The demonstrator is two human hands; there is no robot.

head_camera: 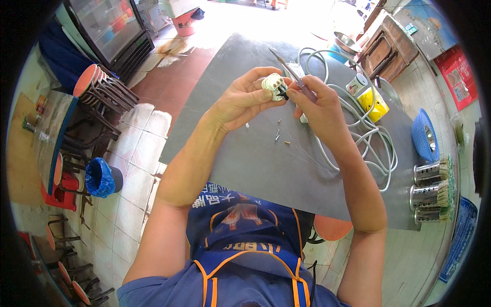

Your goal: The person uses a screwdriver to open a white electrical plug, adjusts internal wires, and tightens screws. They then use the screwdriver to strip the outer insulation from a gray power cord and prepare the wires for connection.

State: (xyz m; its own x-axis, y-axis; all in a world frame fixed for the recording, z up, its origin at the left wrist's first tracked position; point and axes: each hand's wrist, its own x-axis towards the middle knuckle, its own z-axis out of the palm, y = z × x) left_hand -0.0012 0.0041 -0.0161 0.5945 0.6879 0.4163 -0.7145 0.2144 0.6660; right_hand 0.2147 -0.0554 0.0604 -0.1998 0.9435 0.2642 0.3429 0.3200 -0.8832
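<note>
Above the grey table (245, 165), my left hand (249, 96) grips a round white electrical plug body (272, 85), whose inner side with brass-coloured terminals and a black part shows. My right hand (320, 101) holds a screwdriver (295, 73) with a clear handle, its shaft pointing up and to the left, away from the plug body. The right fingertips are close against the black part; whether they pinch it I cannot tell. Several small screws (277, 135) lie on the table below the hands. A white cable (368, 132) is coiled on the right, and a white power strip (294, 71) lies partly behind my right hand.
A yellow box (374, 104) and a white roll (356, 83) stand among the cable loops. Along the right edge are a blue plastic basket (425, 134) and metal utensil holders (425, 192). Stacked stools (103, 84) and a lined bin (101, 177) stand on the floor at left.
</note>
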